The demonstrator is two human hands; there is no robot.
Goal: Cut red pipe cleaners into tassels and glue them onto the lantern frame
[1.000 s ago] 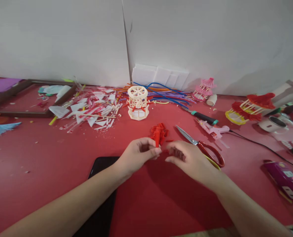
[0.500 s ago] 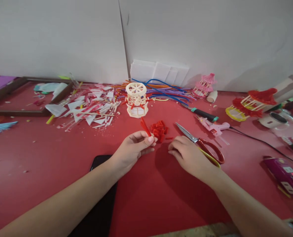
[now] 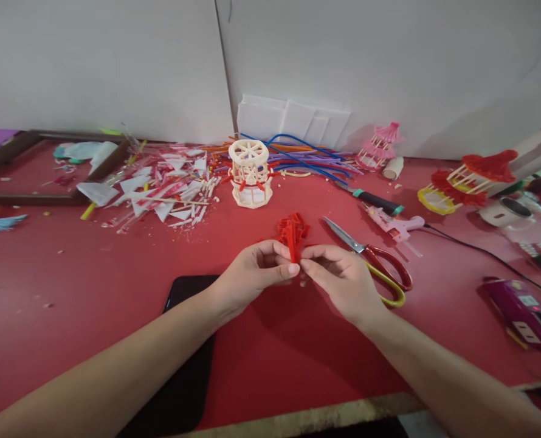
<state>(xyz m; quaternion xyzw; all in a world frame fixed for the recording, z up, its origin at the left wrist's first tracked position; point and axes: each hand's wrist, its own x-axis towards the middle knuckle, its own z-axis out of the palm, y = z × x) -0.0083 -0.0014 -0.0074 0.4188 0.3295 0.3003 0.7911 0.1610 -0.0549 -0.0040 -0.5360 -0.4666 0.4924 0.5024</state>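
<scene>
Between thumb and fingers, my left hand (image 3: 256,267) pinches a bundle of thin red strips (image 3: 293,243) that points away from me. My right hand (image 3: 341,274) touches the bundle's near end from the right, its fingers also pinched together; whether a separate small piece sits between them is hidden. Just behind the bundle lies a pile of short red pieces (image 3: 303,226). Scissors (image 3: 350,240) with red and yellow handles lie beside my right hand. A cream lattice model (image 3: 250,173) with red bits round its middle stands upright behind the pile.
White and pink scraps (image 3: 165,188) and coloured sticks (image 3: 302,159) lie at the back. On the right are a knife (image 3: 377,202), a pink glue gun (image 3: 393,224), a red-and-yellow model (image 3: 468,182) and a purple power strip (image 3: 521,310). A black phone (image 3: 183,365) lies under my left forearm.
My left hand has moved right with the red strips, and my right hand has moved left from the table to meet it. The view has tilted slightly down.
</scene>
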